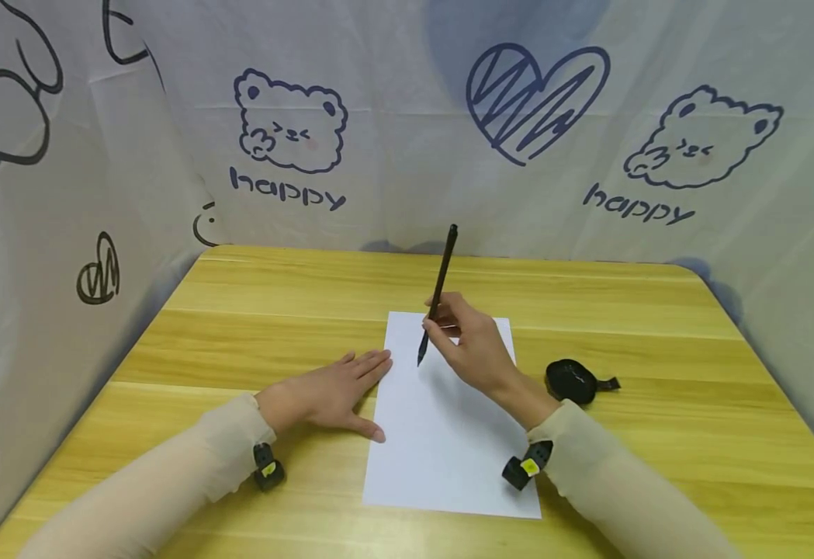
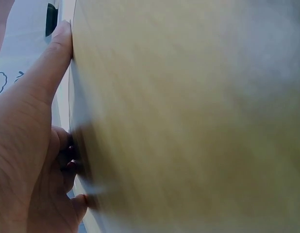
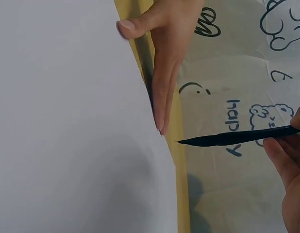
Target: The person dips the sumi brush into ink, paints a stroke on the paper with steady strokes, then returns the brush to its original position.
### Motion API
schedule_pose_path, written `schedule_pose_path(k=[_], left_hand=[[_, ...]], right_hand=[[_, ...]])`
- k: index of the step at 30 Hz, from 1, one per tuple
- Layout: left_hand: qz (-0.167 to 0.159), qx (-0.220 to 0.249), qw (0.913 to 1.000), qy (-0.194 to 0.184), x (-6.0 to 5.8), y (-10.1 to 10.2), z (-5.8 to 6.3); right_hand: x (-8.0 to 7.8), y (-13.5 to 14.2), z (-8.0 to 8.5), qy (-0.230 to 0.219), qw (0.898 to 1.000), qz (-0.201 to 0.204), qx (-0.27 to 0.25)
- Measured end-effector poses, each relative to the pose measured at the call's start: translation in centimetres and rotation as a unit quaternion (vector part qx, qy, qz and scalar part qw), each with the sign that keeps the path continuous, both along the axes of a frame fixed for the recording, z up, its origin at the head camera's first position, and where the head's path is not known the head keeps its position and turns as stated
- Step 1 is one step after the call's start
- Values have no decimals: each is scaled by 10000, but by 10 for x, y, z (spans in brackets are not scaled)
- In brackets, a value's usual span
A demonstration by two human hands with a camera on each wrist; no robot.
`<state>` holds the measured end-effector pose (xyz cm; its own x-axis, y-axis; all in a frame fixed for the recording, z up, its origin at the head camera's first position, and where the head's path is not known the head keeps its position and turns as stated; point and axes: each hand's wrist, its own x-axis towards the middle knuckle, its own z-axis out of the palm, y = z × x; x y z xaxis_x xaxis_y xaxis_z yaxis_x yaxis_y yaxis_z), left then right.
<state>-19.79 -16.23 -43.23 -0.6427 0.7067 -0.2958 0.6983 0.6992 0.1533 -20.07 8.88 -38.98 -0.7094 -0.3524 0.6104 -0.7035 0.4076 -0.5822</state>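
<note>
A white sheet of paper (image 1: 434,466) lies upright in front of me on the table. My right hand (image 1: 476,345) pinches a slim black writing brush (image 1: 443,272) between thumb and fingers, above the upper half of the sheet. In the right wrist view the brush (image 3: 227,139) tapers to a fine dark point, held off the paper (image 3: 67,116). My left hand (image 1: 330,392) rests palm down beside the sheet, its fingers straight and its fingertips and thumb at the left edge. Up close, the left wrist view has that hand (image 2: 24,131) low against the tabletop.
To the right of the sheet, near my right wrist, sits a small black dish (image 1: 571,380) with a short handle. The yellow wood-grain table (image 1: 239,310) has rounded far corners. White cloth (image 1: 407,155) with drawn bears and hearts hangs behind it and along the sides.
</note>
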Motion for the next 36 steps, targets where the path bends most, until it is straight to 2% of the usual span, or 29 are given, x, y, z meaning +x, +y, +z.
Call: schedule_pose_path(k=[11, 18, 36], left_hand=[[4, 64, 10000, 14, 0, 0, 1], [73, -53, 10000, -29, -1, 0, 1], [54, -45, 10000, 57, -1, -1, -5]], right_hand=[[0, -15, -5, 22, 9998, 183, 63], [-1, -21, -10, 40, 9996, 285, 13], [2, -28, -21, 43, 9994, 329, 73]])
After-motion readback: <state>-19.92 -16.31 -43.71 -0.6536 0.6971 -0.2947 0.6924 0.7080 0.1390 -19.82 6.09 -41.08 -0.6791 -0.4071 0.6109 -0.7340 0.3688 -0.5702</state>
